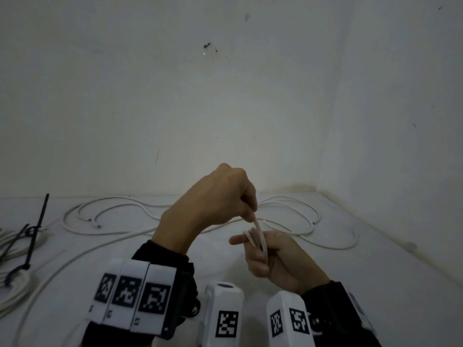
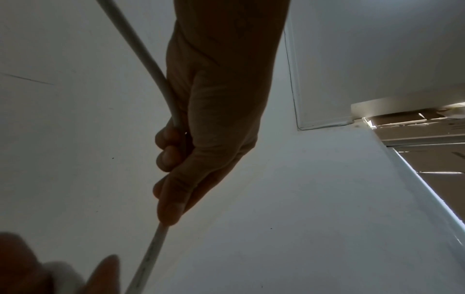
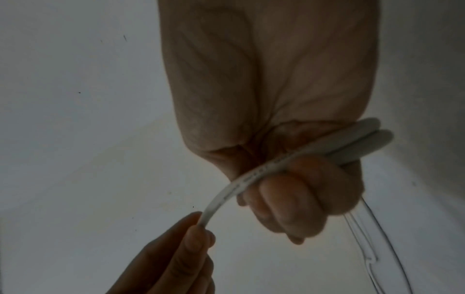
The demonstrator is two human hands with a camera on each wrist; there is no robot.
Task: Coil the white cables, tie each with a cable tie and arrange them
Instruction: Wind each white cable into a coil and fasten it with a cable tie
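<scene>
A white cable [image 1: 259, 230] runs between both hands above the white surface. My left hand [image 1: 250, 211] is raised and pinches the cable between thumb and fingers; the left wrist view shows the cable [image 2: 141, 45] passing through that curled left hand [image 2: 173, 155]. My right hand [image 1: 258, 254] sits just below and holds a few turns of the cable wound over its fingers. In the right wrist view two turns of the cable [image 3: 352, 143] cross the curled right hand [image 3: 289, 199], and the left hand's fingertips [image 3: 193, 234] pinch the strand. The rest of the cable trails in loose loops [image 1: 333, 236] behind.
More loose white cable [image 1: 82, 209] lies at the back left. Coiled white cables bound with black cable ties [image 1: 17, 284] lie at the left edge, one black tie [image 1: 41, 216] sticking up. A wall stands close behind, with a corner [image 1: 318, 189] at the right.
</scene>
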